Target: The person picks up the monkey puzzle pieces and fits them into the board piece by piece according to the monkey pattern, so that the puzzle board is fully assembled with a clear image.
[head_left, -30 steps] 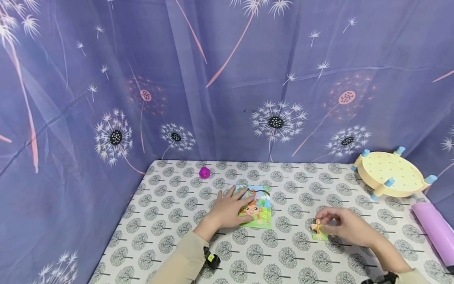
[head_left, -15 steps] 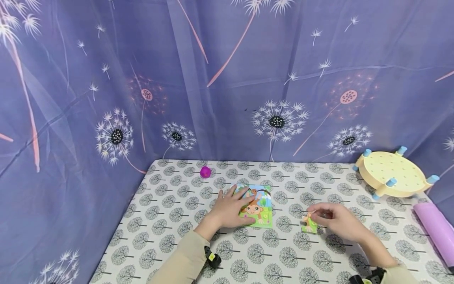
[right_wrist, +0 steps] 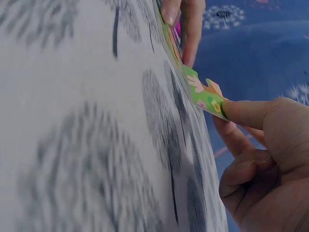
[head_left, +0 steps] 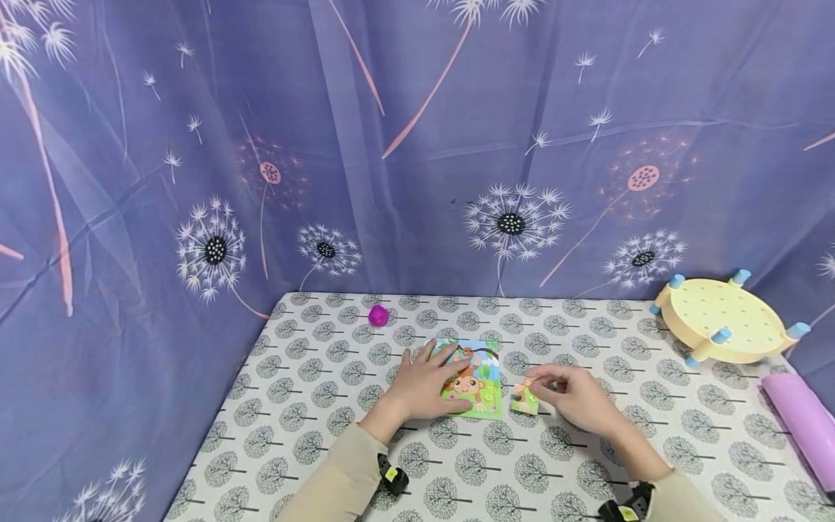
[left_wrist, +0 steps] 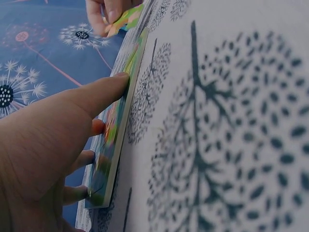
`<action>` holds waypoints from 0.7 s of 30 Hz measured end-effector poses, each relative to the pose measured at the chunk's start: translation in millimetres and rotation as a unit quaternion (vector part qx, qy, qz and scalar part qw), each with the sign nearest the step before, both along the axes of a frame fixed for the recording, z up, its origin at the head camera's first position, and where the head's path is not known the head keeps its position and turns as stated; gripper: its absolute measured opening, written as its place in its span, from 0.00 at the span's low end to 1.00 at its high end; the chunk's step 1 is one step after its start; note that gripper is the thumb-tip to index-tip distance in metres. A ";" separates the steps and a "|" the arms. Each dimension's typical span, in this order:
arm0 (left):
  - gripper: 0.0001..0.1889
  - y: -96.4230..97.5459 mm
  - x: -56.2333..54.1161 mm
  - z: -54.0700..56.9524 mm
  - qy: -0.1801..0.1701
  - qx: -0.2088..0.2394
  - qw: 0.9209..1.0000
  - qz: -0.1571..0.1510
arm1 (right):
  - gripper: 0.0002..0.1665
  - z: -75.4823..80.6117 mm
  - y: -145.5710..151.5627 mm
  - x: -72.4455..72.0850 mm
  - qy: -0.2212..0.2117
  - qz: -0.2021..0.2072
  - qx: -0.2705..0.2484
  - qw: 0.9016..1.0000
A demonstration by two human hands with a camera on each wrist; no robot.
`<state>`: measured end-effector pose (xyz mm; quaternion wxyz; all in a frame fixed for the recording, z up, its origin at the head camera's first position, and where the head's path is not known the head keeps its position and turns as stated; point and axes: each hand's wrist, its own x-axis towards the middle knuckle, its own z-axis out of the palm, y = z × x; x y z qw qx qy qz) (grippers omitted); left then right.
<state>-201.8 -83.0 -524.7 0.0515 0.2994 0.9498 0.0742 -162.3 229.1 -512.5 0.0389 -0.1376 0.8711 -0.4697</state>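
A square jigsaw puzzle with a monkey picture lies flat in the middle of the table. My left hand rests on its left part with fingers spread, covering some of the picture. In the left wrist view the thumb lies along the near edge of the puzzle. Just right of it, my right hand pinches a puzzle piece between thumb and fingers. The right wrist view shows the piece tilted, green with pink and yellow flowers and a pale monkey hand.
The table is covered by a white tablecloth printed with grey trees. A small purple ball-like object sits at the back left. At the right are an upturned yellow stool with blue-tipped legs and a lilac cylinder. A blue dandelion curtain hangs behind.
My right hand has moved left and slightly away from me with the puzzle piece, from well right of the puzzle to close beside it. The left hand has stayed in place.
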 end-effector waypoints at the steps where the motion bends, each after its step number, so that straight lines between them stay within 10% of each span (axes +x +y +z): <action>1: 0.44 0.0 -0.3 -0.3 0.000 0.001 1.000 0.000 | 0.15 -0.4 -4.5 -1.2 0.005 0.002 0.001 1.000; 21: 0.47 4.7 1.9 2.1 0.017 -0.002 1.000 0.013 | 0.13 -14.0 -61.4 -16.9 0.031 0.049 0.006 0.998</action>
